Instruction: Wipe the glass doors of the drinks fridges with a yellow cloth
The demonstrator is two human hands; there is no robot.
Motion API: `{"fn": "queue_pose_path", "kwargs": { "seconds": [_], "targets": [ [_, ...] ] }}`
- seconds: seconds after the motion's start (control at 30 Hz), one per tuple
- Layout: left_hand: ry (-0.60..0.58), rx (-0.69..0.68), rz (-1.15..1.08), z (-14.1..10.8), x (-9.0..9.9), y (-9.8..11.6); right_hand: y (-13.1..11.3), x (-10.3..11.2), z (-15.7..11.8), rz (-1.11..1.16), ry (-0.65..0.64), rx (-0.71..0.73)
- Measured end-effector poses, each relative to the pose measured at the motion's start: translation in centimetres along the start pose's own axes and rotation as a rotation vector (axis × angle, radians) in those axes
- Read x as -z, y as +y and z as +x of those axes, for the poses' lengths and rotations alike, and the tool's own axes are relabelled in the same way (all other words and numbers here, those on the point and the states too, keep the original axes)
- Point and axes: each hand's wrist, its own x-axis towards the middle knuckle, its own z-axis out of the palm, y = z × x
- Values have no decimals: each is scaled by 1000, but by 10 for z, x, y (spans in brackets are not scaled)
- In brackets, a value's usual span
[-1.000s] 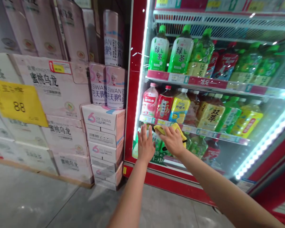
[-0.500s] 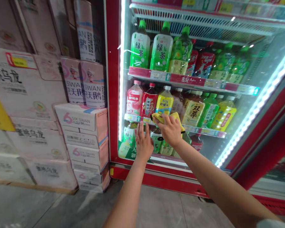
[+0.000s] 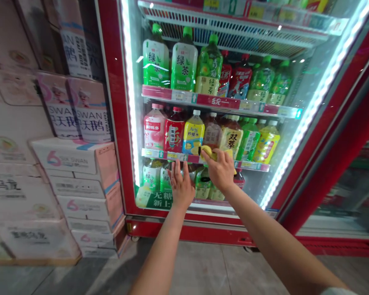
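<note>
A yellow cloth point(image 3: 228, 154) with dark edging is bunched in my right hand point(image 3: 220, 169), which presses it against the price strip point(image 3: 253, 165) of the lower shelf. My left hand point(image 3: 182, 184) is held up close to that strip, fingers stretched and apart, with nothing in it. Just above my hands stand a blue and yellow lemon drink bottle point(image 3: 193, 133), a red plum drink bottle point(image 3: 174, 131) and a cream-labelled bottle point(image 3: 231, 137). Green tea bottles point(image 3: 150, 176) on the level below are partly hidden by my hands.
The red-framed cooler point(image 3: 118, 102) has a lit strip down each side. Green tea bottles point(image 3: 184, 61) line the upper shelf. Stacked drink cartons point(image 3: 76, 159) stand at the left on the grey floor point(image 3: 203, 270). Another red cooler point(image 3: 347, 196) is at the right.
The view has swung to the right, so the cooler sits further left. My right hand with the cloth has moved right along the shelf strip, and my left hand has shifted right too.
</note>
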Motion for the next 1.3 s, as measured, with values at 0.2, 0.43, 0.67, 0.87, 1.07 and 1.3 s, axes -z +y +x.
{"fn": "queue_pose_path", "kwargs": {
  "seconds": [0.2, 0.43, 0.67, 0.87, 1.07, 1.3],
  "targets": [
    [-11, -57, -27, 0, -15, 26, 27, 1, -43, 24, 34, -106],
    [-40, -103, -18, -4, -27, 49, 67, 8, -29, 46, 49, -91],
    [-83, -112, 0, -6, -36, 75, 79, 8, -69, 7, 125, -204],
    [-167, -205, 15, -6, -45, 105, 114, 14, -54, 18, 115, -213],
    [-205, -302, 42, -12, -50, 108, 139, 10, -103, 22, 159, -294],
    [-280, -531, 42, 5, -59, 127, 187, 22, -94, -33, 173, -343]
  ]
}}
